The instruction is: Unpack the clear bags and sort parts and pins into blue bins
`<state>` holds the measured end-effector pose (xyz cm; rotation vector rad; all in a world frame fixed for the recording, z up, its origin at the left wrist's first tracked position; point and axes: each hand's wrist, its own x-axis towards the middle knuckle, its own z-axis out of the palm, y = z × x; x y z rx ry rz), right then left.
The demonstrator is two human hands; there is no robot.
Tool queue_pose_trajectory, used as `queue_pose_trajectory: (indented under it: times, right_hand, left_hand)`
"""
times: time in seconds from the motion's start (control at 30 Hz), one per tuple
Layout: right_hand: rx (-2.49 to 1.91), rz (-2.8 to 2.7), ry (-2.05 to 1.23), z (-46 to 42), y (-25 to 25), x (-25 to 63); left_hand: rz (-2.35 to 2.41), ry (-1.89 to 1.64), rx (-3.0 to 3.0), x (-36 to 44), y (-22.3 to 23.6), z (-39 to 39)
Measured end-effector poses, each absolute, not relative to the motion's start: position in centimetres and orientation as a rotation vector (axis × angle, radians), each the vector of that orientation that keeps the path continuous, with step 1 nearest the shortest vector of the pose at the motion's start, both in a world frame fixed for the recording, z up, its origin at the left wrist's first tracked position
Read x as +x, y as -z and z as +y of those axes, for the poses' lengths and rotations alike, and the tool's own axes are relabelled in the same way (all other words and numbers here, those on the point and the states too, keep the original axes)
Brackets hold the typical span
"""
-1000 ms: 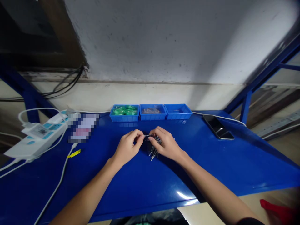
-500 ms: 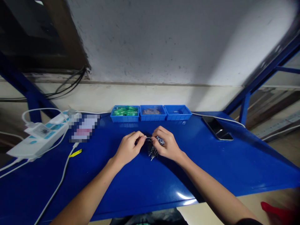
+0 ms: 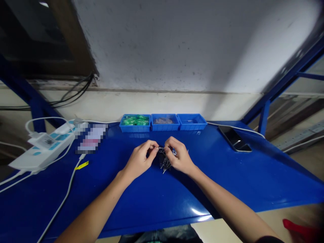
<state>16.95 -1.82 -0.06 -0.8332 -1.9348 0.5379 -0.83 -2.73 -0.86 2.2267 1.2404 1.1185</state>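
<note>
Rod [image 3: 161, 147], thin and metallic, lies crosswise above the desk [image 3: 141, 206] between left hand [image 3: 140, 156] and right hand [image 3: 179, 156], both equally near; I record each grip pinching one end, similar metal rods [image 3: 165, 166] clustered beneath the right hand

Spreads out as a glossy blue table [image 3: 149, 199], bearing three blue bins [image 3: 165, 127] side by side along the back. Carries a white power strip [image 3: 36, 153], blurred flat device [image 3: 92, 136] and yellow-tagged white cable [image 3: 68, 189] at left, thin metal pieces [image 3: 165, 164] mid-table, and a dark phone [image 3: 235, 139] at right.
</note>
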Motion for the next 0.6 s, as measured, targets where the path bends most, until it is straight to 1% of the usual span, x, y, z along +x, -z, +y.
queue_pose_trajectory:
  times: [0.1,0.3,0.5,0.6]
  right_hand:
    - [-0.871,-2.003,-0.501,-1.66,0.29,17.06]
    - [-0.991,-2.149,-0.290,-1.49,0.49,17.38]
    - [-0.784,-2.115,-0.327,-1.62,0.63,17.28]
    - [-0.733,-2.112,-0.286,-1.67,0.66,17.22]
  left_hand:
    - [1.249,-1.087,2.223,-0.89,0.89,-2.69]
    - [1.383,-1.007,2.220,-1.05,0.86,-2.48]
    - [1.386,-1.007,2.199,-0.78,1.01,-2.46]
    - [1.372,-1.009,2.173,-0.68,1.04,-2.56]
